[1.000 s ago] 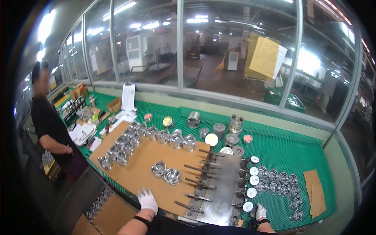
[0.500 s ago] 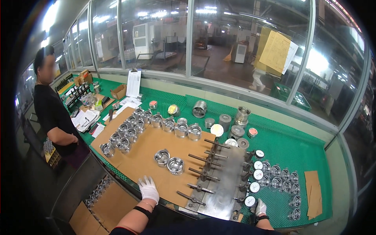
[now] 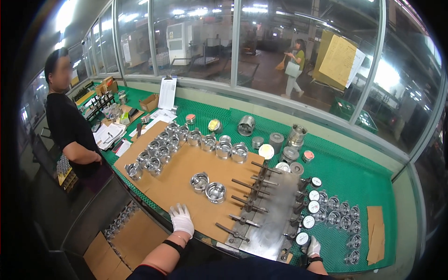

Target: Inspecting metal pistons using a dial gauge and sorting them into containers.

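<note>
My left hand (image 3: 182,221), in a white glove, lies with spread fingers on the near edge of the brown cardboard sheet (image 3: 163,191). It holds nothing. Beyond it, two shiny metal pistons (image 3: 215,192) stand side by side on the cardboard. My right hand (image 3: 314,247), also gloved, rests beside the nearest dial gauge (image 3: 302,239); its fingers look loosely apart, with nothing visible in them. Between my hands sits a metal gauging fixture (image 3: 268,224), with dark rods along its left side and several round dials on its right.
Pistons line the cardboard's far and left edges in rows (image 3: 223,149). More pistons (image 3: 333,217) stand on the green mat (image 3: 354,175) at right, near a cardboard strip (image 3: 374,233). Loose metal cylinders (image 3: 296,135) stand behind the fixture. A person in black (image 3: 72,121) stands at left.
The view has shifted slightly, so the bench sits farther right in it. Beyond the glass, a walking person carrying a bag has come into sight. Both my hands stay in nearly the same places.
</note>
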`<state>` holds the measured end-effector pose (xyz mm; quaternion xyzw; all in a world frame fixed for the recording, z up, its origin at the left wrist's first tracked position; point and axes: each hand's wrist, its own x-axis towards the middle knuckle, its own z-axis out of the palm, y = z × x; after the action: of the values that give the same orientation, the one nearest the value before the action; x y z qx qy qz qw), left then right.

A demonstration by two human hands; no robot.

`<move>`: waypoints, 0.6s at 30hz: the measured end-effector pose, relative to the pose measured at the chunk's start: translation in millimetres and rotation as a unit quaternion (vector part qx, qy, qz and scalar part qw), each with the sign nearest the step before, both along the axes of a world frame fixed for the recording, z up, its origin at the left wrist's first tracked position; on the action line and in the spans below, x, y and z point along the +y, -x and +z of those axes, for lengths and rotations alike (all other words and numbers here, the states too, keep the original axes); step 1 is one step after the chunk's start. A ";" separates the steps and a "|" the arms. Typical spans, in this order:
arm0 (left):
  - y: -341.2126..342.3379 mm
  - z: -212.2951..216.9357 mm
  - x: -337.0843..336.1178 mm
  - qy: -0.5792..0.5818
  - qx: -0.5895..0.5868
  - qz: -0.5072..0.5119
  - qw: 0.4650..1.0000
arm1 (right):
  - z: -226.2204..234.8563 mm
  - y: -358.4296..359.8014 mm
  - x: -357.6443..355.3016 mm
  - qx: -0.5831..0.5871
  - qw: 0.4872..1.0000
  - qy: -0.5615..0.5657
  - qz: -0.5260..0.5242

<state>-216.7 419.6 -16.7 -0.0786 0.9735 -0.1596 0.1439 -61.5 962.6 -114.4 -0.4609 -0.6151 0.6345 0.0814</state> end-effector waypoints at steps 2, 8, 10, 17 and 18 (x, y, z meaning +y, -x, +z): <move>3.6 0.9 -0.5 0.002 0.002 -0.001 1.000 | 2.3 4.2 -1.1 -0.002 1.000 -0.023 0.008; -3.0 -6.5 -5.7 -0.008 0.013 0.014 1.000 | 4.1 1.7 -3.2 -0.004 1.000 -0.009 0.018; -4.1 -15.8 -10.0 -0.042 0.047 0.008 0.998 | -4.7 4.2 2.3 -0.019 1.000 -0.004 0.022; 0.9 -7.1 -2.6 -0.035 0.030 0.005 0.999 | -25.3 -1.2 15.6 0.024 0.998 -0.049 0.038; 2.0 -4.9 -2.2 -0.028 0.024 0.002 0.999 | -29.1 -0.1 16.9 0.022 0.998 -0.048 0.046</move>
<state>-218.7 417.4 -21.6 -0.0806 0.9806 -0.1297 0.1233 -61.5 979.5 -143.5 -0.4141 -0.6632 0.6174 0.0874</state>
